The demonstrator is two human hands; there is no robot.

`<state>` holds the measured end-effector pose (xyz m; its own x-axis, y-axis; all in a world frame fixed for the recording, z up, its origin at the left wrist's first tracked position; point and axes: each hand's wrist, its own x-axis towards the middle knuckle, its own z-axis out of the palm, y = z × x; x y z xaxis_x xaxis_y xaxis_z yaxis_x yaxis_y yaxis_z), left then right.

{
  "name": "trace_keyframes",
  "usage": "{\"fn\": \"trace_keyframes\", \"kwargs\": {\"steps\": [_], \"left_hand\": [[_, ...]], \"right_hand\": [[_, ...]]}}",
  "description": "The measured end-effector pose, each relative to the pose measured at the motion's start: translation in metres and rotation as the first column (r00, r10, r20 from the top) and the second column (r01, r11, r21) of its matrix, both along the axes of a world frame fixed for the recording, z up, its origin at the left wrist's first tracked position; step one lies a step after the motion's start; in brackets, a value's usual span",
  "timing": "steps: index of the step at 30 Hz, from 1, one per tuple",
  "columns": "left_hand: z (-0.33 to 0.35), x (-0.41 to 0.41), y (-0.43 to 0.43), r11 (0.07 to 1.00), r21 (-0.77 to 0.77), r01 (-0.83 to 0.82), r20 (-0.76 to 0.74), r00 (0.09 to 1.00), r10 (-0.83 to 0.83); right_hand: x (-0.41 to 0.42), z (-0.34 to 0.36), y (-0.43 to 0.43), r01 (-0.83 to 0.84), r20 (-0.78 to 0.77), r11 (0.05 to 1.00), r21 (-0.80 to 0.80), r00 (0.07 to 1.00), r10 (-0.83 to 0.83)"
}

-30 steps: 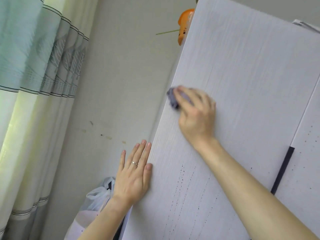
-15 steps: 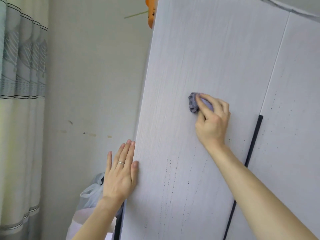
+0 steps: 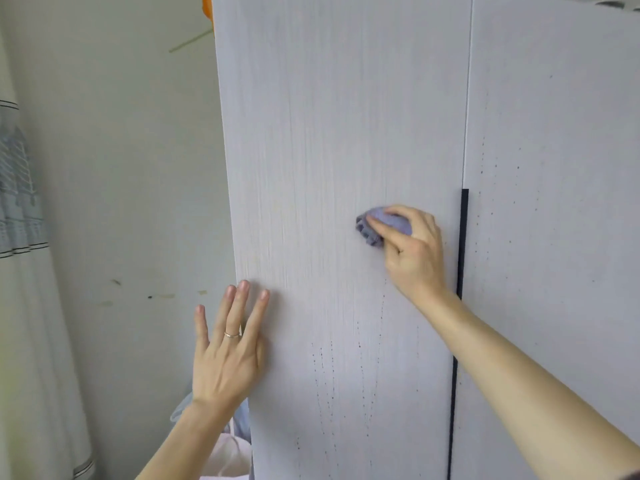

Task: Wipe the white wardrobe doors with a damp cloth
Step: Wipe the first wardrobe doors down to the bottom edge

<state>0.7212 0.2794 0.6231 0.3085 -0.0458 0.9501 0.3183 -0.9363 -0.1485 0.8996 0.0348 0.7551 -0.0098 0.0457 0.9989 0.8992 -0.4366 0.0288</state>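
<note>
The left white wardrobe door (image 3: 329, 133) fills the middle of the view, with rows of small dark specks low down. My right hand (image 3: 412, 254) grips a bunched purple cloth (image 3: 372, 226) and presses it against this door, close to the black vertical handle strip (image 3: 462, 244). My left hand (image 3: 228, 348), wearing a ring, lies flat with straight fingers on the door's left edge, lower down. The right wardrobe door (image 3: 554, 168) also carries scattered dark specks.
A pale wall (image 3: 121, 168) with a few marks stands left of the wardrobe. A patterned curtain (image 3: 20, 209) hangs at the far left. A plastic bag (image 3: 225, 448) sits low beside the wardrobe. Something orange (image 3: 206, 5) pokes out at the wardrobe's top.
My right hand has carried the cloth down and to the right across the left door, toward the black handle. My left hand stays on the door's left edge, fingers now spread.
</note>
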Motion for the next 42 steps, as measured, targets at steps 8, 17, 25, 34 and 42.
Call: {"fn": "trace_keyframes", "kwargs": {"steps": [8,17,25,34,42], "left_hand": [[0.009,0.020,-0.020,0.992,-0.113,-0.049,-0.030,0.999,0.046],[0.002,0.034,-0.019,0.994,-0.083,-0.072,0.060,0.995,0.077],[0.002,0.036,-0.021,0.992,-0.096,-0.081,0.073,0.993,0.088],[0.001,0.034,-0.024,0.989,-0.126,-0.083,0.064,0.994,0.092],[0.001,0.038,-0.025,0.987,-0.129,-0.091,0.063,0.993,0.099]], "right_hand": [[0.006,-0.109,0.004,-0.119,-0.032,0.980,-0.159,0.993,0.115],[0.040,0.002,-0.045,-0.073,-0.053,0.995,-0.063,0.996,0.070],[0.045,-0.099,-0.063,-0.161,0.016,0.985,-0.063,0.987,0.163],[0.066,-0.056,-0.072,0.041,0.090,0.993,-0.113,0.995,-0.031],[0.085,-0.079,-0.083,0.101,-0.004,0.982,0.158,0.995,-0.102]]}}
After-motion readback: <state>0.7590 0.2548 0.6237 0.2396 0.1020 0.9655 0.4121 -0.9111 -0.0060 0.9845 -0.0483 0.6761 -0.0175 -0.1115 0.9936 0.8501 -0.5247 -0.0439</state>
